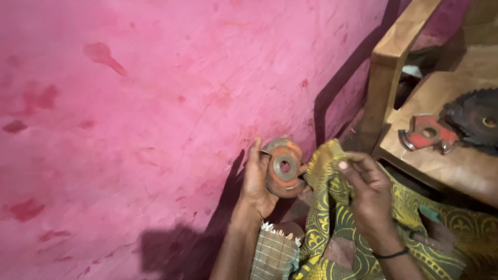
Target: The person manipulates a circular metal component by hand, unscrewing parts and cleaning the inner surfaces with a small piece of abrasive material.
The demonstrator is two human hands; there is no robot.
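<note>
A round orange cutter disc (282, 167) with a grey hub and a centre hole is held upright near the middle of the view, just in front of the pink wall (155, 103). Its flat face is turned toward the camera and slightly to the right, so that the axis through its bore points out toward the viewer; being round, it shows no long axis in its own plane. The disc is gripped by the left hand (258, 179), whose fingers (255, 150) are wrapped around the left rim and the back of the disc, closed on it, with the thumb hidden behind. The left forearm rises from the lower edge of the view, with the wrist bent slightly toward the right.

Just right of the disc, a fold of yellow-green patterned cloth (324, 161) is pinched by the right hand (365, 189), its fingers pressed together on the fabric close to the disc's right rim. The right wrist carries a thin dark band, and the forearm comes up from the lower right. The cloth spreads down across the lap, beside a piece of checked fabric (275, 254).

At far right, on a wooden bench (430, 161), a red three-winged cutter (428, 133) lies flat, touching a dark toothed saw blade (474, 120).
</note>
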